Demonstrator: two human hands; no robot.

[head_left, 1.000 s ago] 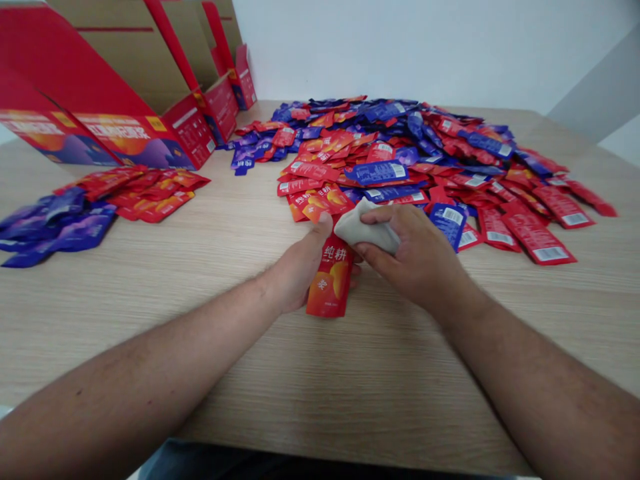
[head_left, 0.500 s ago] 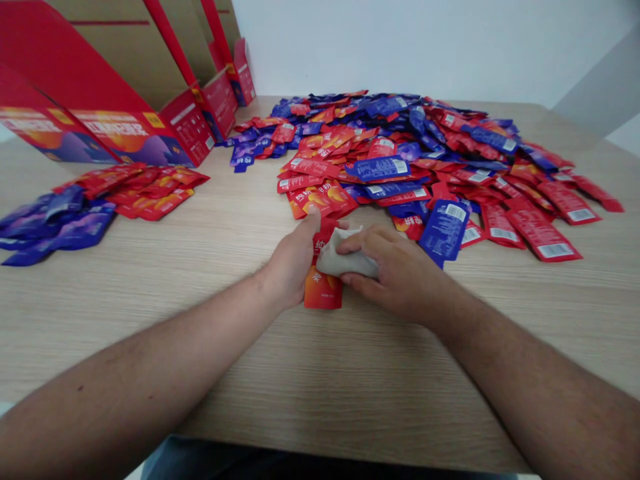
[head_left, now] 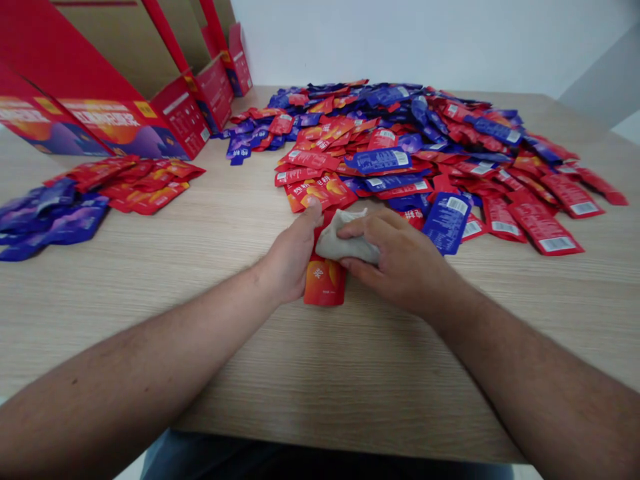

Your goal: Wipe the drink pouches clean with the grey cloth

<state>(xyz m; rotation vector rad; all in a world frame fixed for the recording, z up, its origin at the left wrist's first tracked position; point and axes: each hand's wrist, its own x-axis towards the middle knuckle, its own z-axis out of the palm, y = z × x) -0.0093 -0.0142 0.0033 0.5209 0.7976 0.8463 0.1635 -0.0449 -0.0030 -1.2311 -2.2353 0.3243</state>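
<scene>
My left hand grips a red and orange sachet by its left side, the thumb pointing up along it. The sachet's lower end shows a white character. In my right hand is a crumpled grey-white cloth, pinched between thumb and fingers and pressed on the sachet's middle. The cloth hides part of the sachet. Just beyond both hands lies a large heap of red and blue sachets, and a blue one is close to my right hand.
At the left are a small pile of red sachets and a pile of blue ones. Open red cartons stand behind them on the wooden table. A pale wall rises behind the heap.
The cloth has moved slightly up the sachet, so more of the orange lower end shows. The view has shifted a little. Both hands keep their hold.
</scene>
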